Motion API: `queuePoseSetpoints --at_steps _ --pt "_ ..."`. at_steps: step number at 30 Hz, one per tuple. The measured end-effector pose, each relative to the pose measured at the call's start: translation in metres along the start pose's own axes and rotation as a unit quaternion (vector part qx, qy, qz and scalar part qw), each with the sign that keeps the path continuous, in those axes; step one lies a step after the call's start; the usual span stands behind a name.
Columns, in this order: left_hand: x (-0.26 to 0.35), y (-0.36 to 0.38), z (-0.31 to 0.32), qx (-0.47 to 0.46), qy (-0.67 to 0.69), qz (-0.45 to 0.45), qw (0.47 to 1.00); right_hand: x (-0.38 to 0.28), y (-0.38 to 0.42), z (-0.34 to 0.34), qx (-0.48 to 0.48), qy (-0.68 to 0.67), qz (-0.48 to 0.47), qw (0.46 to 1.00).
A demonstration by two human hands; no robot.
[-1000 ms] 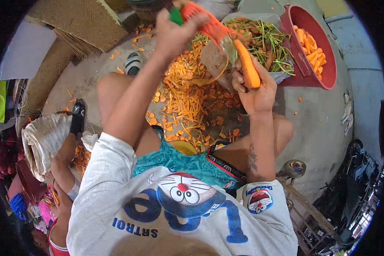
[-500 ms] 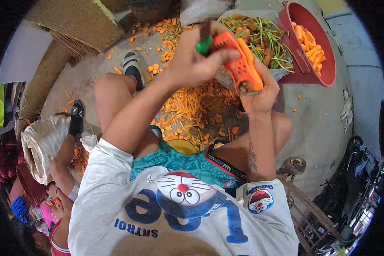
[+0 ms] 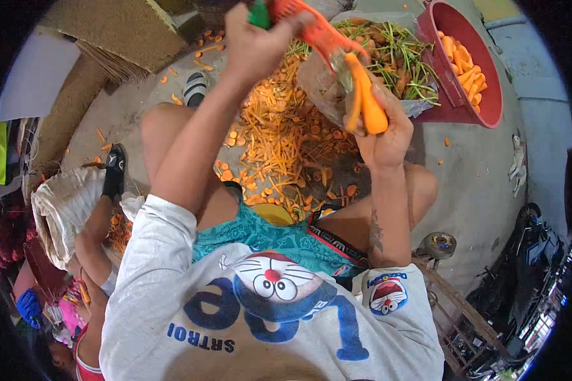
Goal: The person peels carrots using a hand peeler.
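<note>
My left hand (image 3: pixel 257 47) is closed round an orange-red plastic peeler (image 3: pixel 311 26) with a perforated body and a green part at its far end. Its blurred lower end is close to the top of a peeled-looking carrot (image 3: pixel 374 115). The fingers of my right hand (image 3: pixel 391 136) wrap that carrot from the right and below. A strip of orange peel hangs along the carrot's left side. Under my hands, heaped carrot peelings (image 3: pixel 273 136) and cut slices cover the floor between my legs.
A clear plastic bag (image 3: pixel 318 82) of unpeeled carrots and green stalks stands ahead. Beside it, a tilted red tub (image 3: pixel 433 70) holds peeled carrots. Another person's hand (image 3: pixel 92 298) grips something orange at lower left, near a white sack (image 3: pixel 63 206). A metal cart frame (image 3: pixel 461 311) lies right.
My left hand has swung up and left with the peeler, away from the carrot. The carrot in my right hand now shows fully, with a strip hanging from it.
</note>
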State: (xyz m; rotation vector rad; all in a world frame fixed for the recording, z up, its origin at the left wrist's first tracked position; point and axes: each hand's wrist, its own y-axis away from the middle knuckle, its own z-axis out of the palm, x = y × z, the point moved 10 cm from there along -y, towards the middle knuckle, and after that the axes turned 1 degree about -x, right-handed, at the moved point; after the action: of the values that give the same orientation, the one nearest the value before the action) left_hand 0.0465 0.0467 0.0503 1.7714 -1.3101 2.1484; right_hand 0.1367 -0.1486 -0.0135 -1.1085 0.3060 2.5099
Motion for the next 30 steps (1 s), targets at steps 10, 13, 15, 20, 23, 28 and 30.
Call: queuePoseSetpoints --at_steps 10,13,15,20,23,28,30 --pt "0.02 0.031 0.043 -0.104 0.083 0.045 0.99 -0.025 0.007 -0.003 0.148 0.123 -0.104 0.976" --pt "-0.016 -0.005 -0.01 0.002 0.038 -0.031 0.999 -0.011 0.006 -0.01 0.045 0.054 -0.037 0.997" --pt "-0.035 -0.004 -0.022 0.038 0.053 -0.053 0.996 -0.009 0.003 0.0 0.009 0.02 -0.023 0.999" --pt "0.019 0.036 0.044 -0.069 0.085 -0.039 0.993 -0.016 0.005 -0.019 0.118 0.054 -0.024 0.991" --pt "-0.003 0.017 0.024 -0.074 0.07 -0.021 0.995 -0.013 0.007 -0.008 0.089 0.08 -0.015 0.993" --pt "-0.021 0.01 -0.006 0.009 0.027 -0.09 0.996 -0.006 0.003 -0.009 0.071 0.05 -0.001 0.996" --pt "0.0 0.028 0.02 -0.014 0.065 -0.035 0.997 -0.011 -0.001 -0.012 0.157 0.054 -0.036 0.986"
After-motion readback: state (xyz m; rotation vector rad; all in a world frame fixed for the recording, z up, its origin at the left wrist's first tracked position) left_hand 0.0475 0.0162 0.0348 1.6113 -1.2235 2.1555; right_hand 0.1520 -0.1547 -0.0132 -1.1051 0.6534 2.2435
